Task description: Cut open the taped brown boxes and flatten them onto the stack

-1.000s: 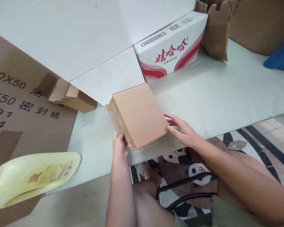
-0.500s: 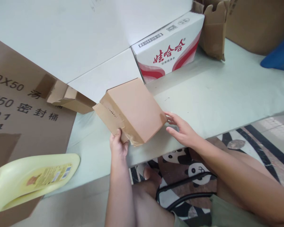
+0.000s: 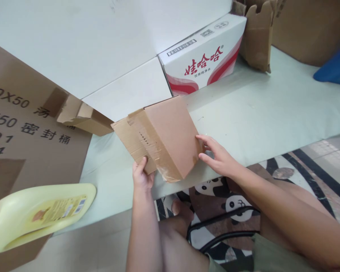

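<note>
A small brown cardboard box [image 3: 174, 132] is tilted over the pale green tabletop, with its open flap [image 3: 134, 138] spread toward the left. Clear tape peels along the box's lower edge. My left hand [image 3: 143, 175] pinches the lower corner of the flap, thumb on top and fingers underneath. At the box's right side, my right hand [image 3: 217, 155] has its thumb and fingers apart, with the fingertips against the cardboard. The inside of the box cannot be seen.
A white carton with red lettering [image 3: 204, 64] stands behind, beside a large white box [image 3: 73, 41]. A pale yellow bottle [image 3: 45, 215] is at front left. Brown cartons [image 3: 256, 37] and a blue object [image 3: 336, 66] are at the right. The table edge [image 3: 260, 162] runs close by.
The box has turned, so its taped side and flap face me more and the flap is spread wider. My left hand has shifted slightly with it; the right hand is nearly still.
</note>
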Tool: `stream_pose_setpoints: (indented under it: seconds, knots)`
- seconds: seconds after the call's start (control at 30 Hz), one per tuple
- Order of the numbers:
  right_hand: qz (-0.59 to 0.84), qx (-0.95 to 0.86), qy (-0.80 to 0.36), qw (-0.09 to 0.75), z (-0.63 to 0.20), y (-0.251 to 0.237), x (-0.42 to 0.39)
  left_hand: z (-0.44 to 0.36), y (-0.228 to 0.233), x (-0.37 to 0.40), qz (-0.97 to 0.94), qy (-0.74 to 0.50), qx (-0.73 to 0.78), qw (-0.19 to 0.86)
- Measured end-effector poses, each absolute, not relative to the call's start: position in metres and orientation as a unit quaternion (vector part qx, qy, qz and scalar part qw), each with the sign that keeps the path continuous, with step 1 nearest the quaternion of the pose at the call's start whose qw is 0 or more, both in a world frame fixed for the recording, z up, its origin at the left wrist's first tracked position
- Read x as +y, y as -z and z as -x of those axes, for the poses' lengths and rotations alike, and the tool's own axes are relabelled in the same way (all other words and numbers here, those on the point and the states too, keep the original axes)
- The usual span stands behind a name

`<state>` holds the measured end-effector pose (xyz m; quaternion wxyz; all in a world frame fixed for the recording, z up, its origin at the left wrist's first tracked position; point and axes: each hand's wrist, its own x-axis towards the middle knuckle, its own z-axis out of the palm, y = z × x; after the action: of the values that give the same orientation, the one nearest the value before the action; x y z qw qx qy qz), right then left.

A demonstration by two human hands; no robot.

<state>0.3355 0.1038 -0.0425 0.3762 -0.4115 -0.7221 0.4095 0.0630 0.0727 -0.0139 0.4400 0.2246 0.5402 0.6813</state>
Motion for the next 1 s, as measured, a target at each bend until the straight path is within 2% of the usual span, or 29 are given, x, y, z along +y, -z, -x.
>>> stream_pose_setpoints:
  seconds: [0.3, 0.67, 1.0]
  knots:
    - [0.425, -0.722, -0.426, 0.340, -0.339, 0.047, 0.105, -0.066, 0.013, 0.069, -0.209, -0.651, 0.535, 0.497]
    - [0.428, -0.716, -0.457, 0.308, -0.339, 0.054, 0.104, -0.065, 0.011, 0.068, -0.237, -0.679, 0.518, 0.464]
    - [0.422, -0.725, -0.445, 0.314, -0.337, 0.055, 0.104, -0.061, 0.013, 0.068, -0.237, -0.673, 0.522, 0.468]
